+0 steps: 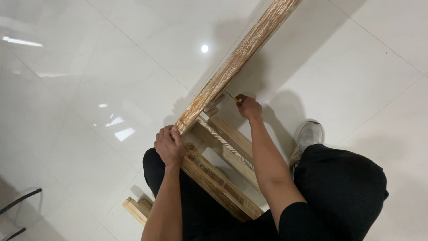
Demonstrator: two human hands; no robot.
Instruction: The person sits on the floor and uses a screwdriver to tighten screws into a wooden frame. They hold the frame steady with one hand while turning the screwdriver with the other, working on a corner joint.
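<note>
We find the wooden frame [223,147] propped across the person's lap, its long whitewashed rail [236,58] running up and away over the white tiled floor [89,89], with shorter cross slats [232,140] joined beneath it. We judge the frame rigid and moderately heavy: solid timber, rough and worn on its faces, so unlikely to slip in a bare grip, though the distressed surface may shed splinters. The left hand [169,146] is wrapped firmly over the near end of the rail, fingers curled round the corner where the rail meets a slat, which we consider the sound place to steady it. The right hand [248,107] is closed in a pinch on a small yellow-handled tool [233,98] with a thin dark tip, held against the underside of the rail near a joint (we cannot tell from this view whether it is a screwdriver or an awl). Around the work: a second bundle of pale wooden pieces [136,209] lies on the floor just beside the left knee, a grey-white shoe [307,136] rests to the right, and the dark curved legs of a chair [20,201] show at the lower left, well apart. The slats crowd the tool hand's approach.
</note>
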